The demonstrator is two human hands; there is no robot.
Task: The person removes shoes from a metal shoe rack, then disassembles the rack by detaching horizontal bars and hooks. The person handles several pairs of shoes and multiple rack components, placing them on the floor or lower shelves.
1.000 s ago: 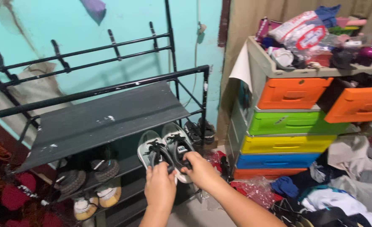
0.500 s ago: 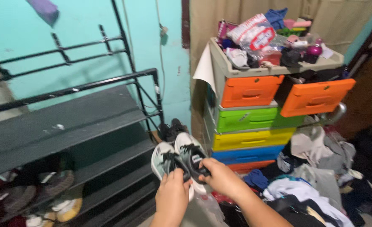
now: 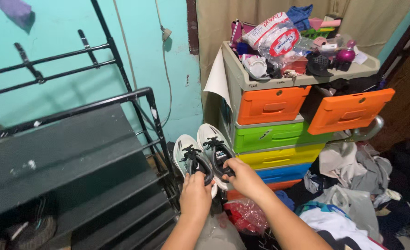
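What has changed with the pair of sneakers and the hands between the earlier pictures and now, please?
The pair of sneakers has been lifted off the black shoe rack and carried right, and is now held before the coloured drawer unit. The left hand and right hand kept their hold at the heels throughout.

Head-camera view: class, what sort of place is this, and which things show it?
Probably a cluttered bedroom or storage corner at home: a black metal shoe rack, a plastic drawer chest with coloured drawers, and heaped clothes. Both hands hold a pair of sneakers.
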